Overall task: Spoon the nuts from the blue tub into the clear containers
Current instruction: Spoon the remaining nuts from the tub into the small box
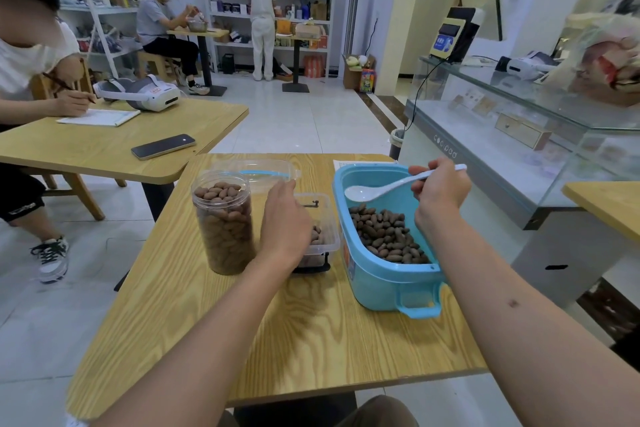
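on the wooden counter [207,305] the blue tub [388,274] stands to the right, its floor partly covered with brown nuts [384,236] heaped toward the near end. the right hand [440,191] hangs over the tub's far right rim, its grip pinched round the handle of a white plastic spoon [388,185]; the spoon's bowl points left, looks empty, and hovers above the nuts without touching them. just left of the tub sits a low clear rectangular container [320,225] with a few nuts showing in it, resting on something dark that i cannot make out. the left hand [285,222] lies over this container's left side, fingers curled down on its edge; how firmly it grips i cannot tell. beside that hand stands a tall clear round jar [223,224], upright, lidless and filled with nuts almost to the brim. behind the jar lies a clear lid with a blue strip [263,173]. on the neighbouring counter lie a dark phone [162,146] and a white headset [142,94].
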